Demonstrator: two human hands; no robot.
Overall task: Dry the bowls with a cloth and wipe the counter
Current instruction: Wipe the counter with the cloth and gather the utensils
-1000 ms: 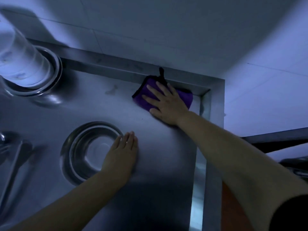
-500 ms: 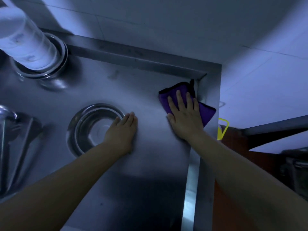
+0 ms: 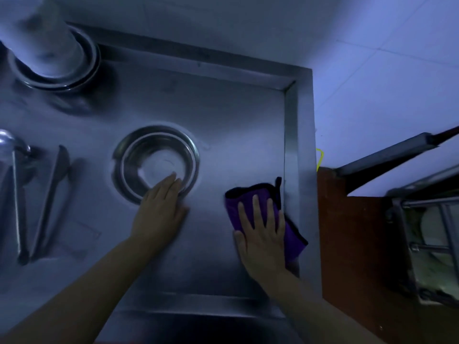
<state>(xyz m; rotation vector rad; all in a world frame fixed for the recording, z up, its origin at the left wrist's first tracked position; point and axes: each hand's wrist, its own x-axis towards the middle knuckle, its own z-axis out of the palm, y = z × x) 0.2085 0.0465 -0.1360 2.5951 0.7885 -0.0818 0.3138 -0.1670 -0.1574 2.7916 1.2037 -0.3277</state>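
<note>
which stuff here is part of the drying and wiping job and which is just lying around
Part of the job:
purple cloth under the right hand
steel bowl, the left hand at its rim
stacked bowls at the back left
steel counter

Just lying about:
utensils on the left
clear container in the stacked bowls
metal rack off the counter

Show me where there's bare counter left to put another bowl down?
Bare steel lies behind the bowl, up to the back rim, and near the front edge between the hands. The left side is crowded: utensils and stacked bowls. The purple cloth covers the right edge.
</note>
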